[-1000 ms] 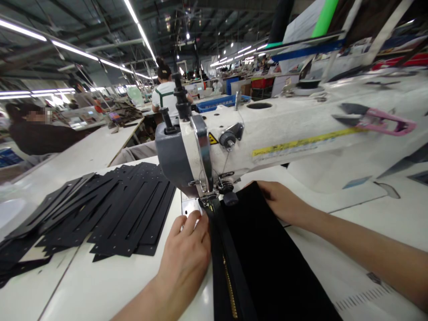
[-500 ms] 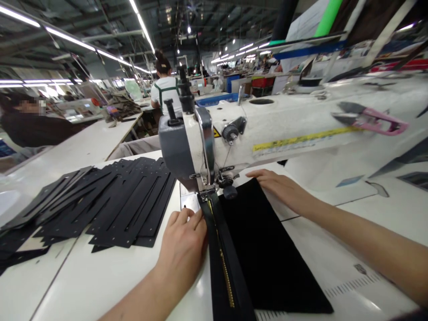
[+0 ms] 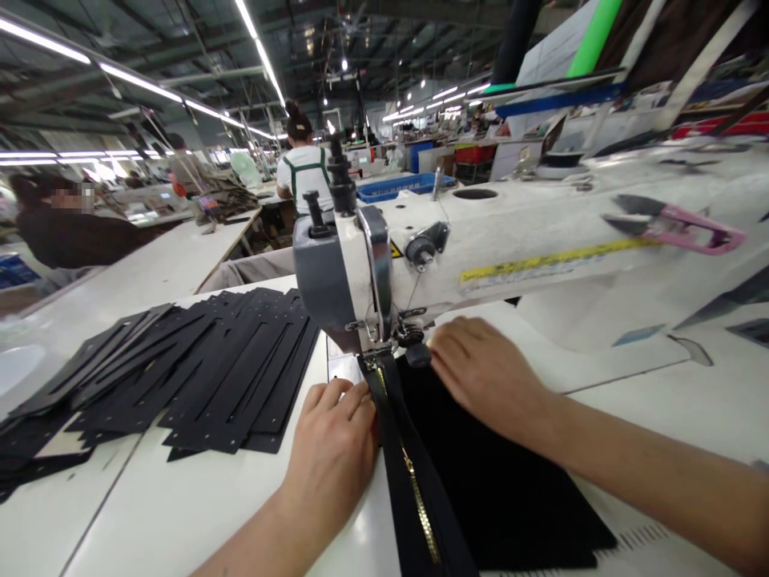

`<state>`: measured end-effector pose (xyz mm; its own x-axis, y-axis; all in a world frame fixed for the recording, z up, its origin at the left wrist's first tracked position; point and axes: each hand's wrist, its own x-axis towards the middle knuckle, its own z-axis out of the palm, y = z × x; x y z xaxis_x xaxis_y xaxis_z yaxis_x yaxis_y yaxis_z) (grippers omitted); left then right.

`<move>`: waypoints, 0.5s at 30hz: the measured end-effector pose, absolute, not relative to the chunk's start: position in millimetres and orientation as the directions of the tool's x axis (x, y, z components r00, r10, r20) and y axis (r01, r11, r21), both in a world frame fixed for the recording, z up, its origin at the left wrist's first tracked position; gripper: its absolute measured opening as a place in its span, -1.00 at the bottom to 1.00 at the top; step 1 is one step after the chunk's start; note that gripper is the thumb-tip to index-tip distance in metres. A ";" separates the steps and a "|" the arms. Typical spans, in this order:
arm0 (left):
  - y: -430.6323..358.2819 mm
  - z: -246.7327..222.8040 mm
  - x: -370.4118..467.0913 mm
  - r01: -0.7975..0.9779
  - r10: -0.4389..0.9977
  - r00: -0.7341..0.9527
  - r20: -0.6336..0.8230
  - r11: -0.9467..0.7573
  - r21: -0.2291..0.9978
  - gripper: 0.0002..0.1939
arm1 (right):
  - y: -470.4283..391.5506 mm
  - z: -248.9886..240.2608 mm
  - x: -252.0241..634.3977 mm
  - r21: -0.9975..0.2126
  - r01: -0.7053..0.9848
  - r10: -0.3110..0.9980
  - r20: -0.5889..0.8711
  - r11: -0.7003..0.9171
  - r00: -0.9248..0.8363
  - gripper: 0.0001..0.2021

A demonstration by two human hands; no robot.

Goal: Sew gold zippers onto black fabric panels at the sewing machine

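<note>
A black strip with a gold metal zipper (image 3: 420, 505) runs under the presser foot (image 3: 377, 359) of a white sewing machine (image 3: 529, 224). The zipper's slider shows partway along the teeth. My left hand (image 3: 336, 441) is closed at the strip's left edge, thumb hidden, fingers bent just in front of the foot. To the right of the zipper lies a black fabric panel (image 3: 510, 497). My right hand (image 3: 486, 377) rests over its far part, fingers stretched leftward beside the machine's dark knob, the tips partly hidden.
Several black slotted pieces (image 3: 240, 377) lie fanned out on the white table (image 3: 162, 513) at left. Pink-handled thread snips (image 3: 690, 224) rest against the machine arm. Further off are a blue crate (image 3: 396, 186) and people at other tables.
My right hand has moved left and nearer from the panel's far corner, and now covers part of the panel. My left hand stays beside the strip. The view has shifted slightly.
</note>
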<state>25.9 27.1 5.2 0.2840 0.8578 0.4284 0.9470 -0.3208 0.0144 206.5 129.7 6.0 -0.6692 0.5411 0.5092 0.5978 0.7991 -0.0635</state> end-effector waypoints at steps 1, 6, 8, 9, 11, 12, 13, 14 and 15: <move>26.6 3.4 25.1 0.950 0.857 0.259 0.445 -0.309 0.042 -0.86 | 120.3 4.7 201.7 -0.087 0.491 0.454 0.548 0.867 -0.703 -0.76; 25.1 -7.3 18.1 0.949 0.842 0.184 0.507 -0.287 0.130 -0.77 | 100.1 -11.5 185.7 -0.228 0.286 0.365 0.529 0.931 -0.766 -0.65; 25.5 -10.6 15.0 0.935 0.840 0.233 0.489 -0.332 0.124 -0.74 | 101.5 -15.0 185.4 -0.231 0.294 0.373 0.498 0.927 -0.783 -0.63; 26.1 -11.6 13.6 0.926 0.833 0.265 0.485 -0.360 0.112 -0.73 | 102.5 -15.5 185.9 -0.233 0.301 0.378 0.489 0.925 -0.786 -0.63; 28.2 -12.1 11.3 0.903 0.803 0.334 0.493 -0.423 0.077 -0.73 | 103.9 -14.8 187.1 -0.239 0.304 0.385 0.485 0.922 -0.785 -0.62; 29.6 -11.6 10.3 0.890 0.786 0.368 0.497 -0.452 0.056 -0.73 | 104.1 -14.1 187.5 -0.242 0.299 0.382 0.487 0.923 -0.785 -0.62; 31.0 -10.6 9.4 0.877 0.770 0.401 0.497 -0.480 0.037 -0.73 | 104.1 -13.5 187.8 -0.244 0.295 0.380 0.491 0.924 -0.784 -0.62; 32.6 -9.4 8.8 0.863 0.756 0.431 0.494 -0.504 0.019 -0.73 | 104.1 -13.0 188.0 -0.245 0.289 0.376 0.493 0.925 -0.784 -0.62; 34.0 -8.1 8.3 0.851 0.743 0.456 0.490 -0.525 0.003 -0.74 | 104.2 -12.9 188.1 -0.245 0.284 0.372 0.494 0.927 -0.786 -0.62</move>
<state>8.3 34.0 -8.1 0.4561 0.7430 0.4899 0.8513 -0.5247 0.0033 188.1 104.2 -12.9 -0.7861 0.3715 0.4940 0.2842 0.9270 -0.2449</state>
